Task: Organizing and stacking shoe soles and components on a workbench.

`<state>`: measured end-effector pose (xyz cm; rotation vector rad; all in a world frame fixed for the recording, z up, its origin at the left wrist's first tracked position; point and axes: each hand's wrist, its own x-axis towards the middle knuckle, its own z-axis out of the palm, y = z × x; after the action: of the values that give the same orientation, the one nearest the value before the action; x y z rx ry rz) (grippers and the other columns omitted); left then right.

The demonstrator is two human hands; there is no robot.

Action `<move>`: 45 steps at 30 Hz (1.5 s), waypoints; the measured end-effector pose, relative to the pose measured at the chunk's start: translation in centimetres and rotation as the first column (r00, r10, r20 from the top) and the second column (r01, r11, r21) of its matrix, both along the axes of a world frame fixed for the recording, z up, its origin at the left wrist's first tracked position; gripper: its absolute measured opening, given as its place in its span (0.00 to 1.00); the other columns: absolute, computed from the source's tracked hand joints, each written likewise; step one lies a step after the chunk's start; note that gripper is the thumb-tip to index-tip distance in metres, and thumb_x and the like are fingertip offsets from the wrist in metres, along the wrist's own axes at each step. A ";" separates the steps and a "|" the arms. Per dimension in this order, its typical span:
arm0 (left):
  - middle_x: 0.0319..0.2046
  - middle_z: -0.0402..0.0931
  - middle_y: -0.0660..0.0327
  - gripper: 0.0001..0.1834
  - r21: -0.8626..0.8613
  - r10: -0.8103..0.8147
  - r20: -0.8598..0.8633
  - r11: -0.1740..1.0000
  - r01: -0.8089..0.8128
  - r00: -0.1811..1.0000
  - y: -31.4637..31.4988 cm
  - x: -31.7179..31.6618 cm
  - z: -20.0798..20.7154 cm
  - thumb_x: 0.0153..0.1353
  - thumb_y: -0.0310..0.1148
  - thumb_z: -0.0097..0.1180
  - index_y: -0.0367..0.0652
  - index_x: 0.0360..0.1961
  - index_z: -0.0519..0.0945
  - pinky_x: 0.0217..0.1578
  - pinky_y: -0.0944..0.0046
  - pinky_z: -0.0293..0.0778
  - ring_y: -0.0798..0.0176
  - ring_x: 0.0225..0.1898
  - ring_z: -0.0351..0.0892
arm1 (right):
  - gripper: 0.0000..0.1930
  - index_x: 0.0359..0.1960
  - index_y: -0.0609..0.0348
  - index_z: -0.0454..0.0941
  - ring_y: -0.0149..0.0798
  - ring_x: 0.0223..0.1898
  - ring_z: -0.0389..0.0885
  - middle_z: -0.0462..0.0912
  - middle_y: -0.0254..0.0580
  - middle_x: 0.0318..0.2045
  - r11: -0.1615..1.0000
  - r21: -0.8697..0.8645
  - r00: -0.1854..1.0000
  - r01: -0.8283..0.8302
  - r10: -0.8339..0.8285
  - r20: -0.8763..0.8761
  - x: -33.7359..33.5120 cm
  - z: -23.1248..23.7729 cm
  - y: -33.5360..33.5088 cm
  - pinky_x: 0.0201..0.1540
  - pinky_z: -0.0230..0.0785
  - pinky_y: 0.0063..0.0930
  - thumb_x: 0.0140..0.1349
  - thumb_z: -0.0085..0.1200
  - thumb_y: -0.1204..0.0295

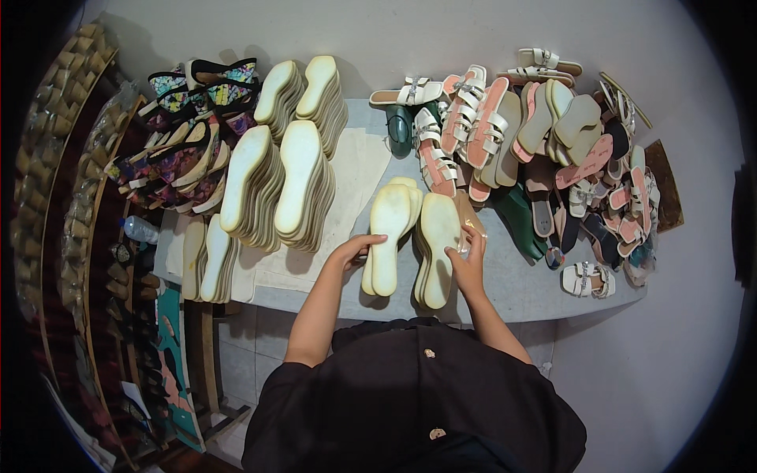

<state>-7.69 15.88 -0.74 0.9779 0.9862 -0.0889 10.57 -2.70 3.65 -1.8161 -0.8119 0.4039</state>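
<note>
Two short stacks of cream shoe soles lie before me near the table's front edge. My left hand point(361, 249) is closed on the outer side of the left stack of soles point(385, 236), thumb on the top sole and the other fingers partly hidden. On the right, my right hand point(471, 256) grips the edge of the right stack of soles point(439, 229), its thumb lying on the top sole. The soles in both stacks sit slightly fanned out. A clear brownish plastic piece point(473, 217) lies just beyond my right hand.
Tall stacks of matching soles point(300, 177) stand on a pale sheet point(347, 193) at left. Colourful wedge sandals point(189, 162) are heaped beyond them. White-and-pink sandals point(485, 130) crowd the grey table's point(512, 299) right side. Shelves of shoe parts point(79, 158) line the far left.
</note>
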 end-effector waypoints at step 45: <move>0.43 0.73 0.48 0.36 -0.151 0.354 0.231 0.933 -0.326 0.906 -7.1 1.4 0.7 0.46 0.44 0.60 0.33 0.52 0.66 0.47 0.57 0.72 0.54 0.43 0.75 | 0.33 0.59 0.61 0.56 0.52 0.57 0.59 0.60 0.56 0.54 0.979 0.028 0.978 -0.204 0.205 -0.031 -2.0 -5.8 -2.9 0.60 0.51 0.38 0.48 0.53 0.74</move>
<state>-6.34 8.79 -0.03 0.6841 0.8894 0.2683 8.55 -5.59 -2.15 -1.7043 -0.9799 0.5538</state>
